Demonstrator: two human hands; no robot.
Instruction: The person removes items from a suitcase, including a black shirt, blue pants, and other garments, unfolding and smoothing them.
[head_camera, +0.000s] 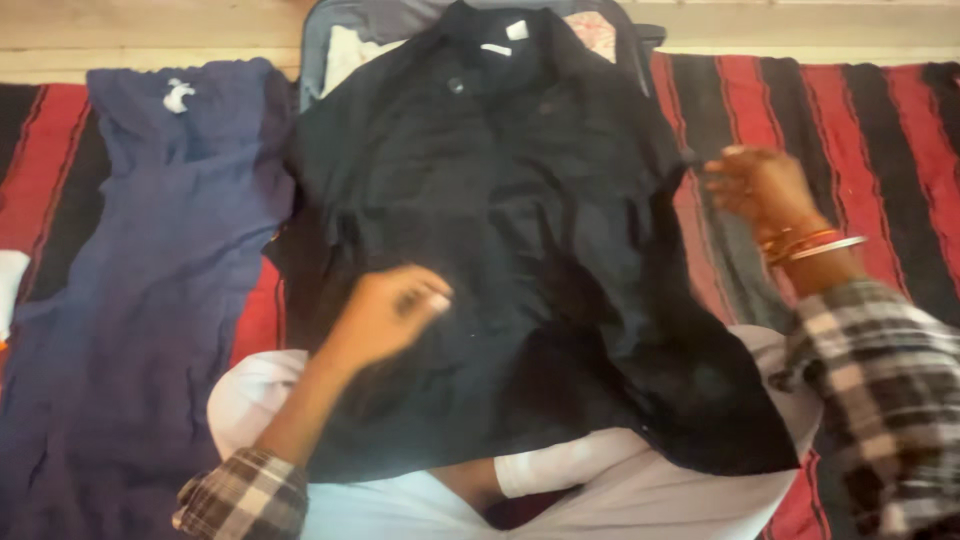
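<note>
A black collared shirt (520, 210) lies spread flat, front up, with its collar at the far end and its hem over my lap. My left hand (385, 315) rests palm down on the shirt's lower left part, fingers loosely curled. My right hand (760, 190), with bangles at the wrist, touches the shirt's right sleeve edge; whether it pinches the cloth is unclear from the blur. Both my sleeves are plaid.
A dark blue garment (150, 280) lies spread to the left of the shirt. A red and black striped blanket (860, 130) covers the floor. A grey open suitcase (330, 50) sits behind the shirt's collar. White clothing (620, 490) covers my legs.
</note>
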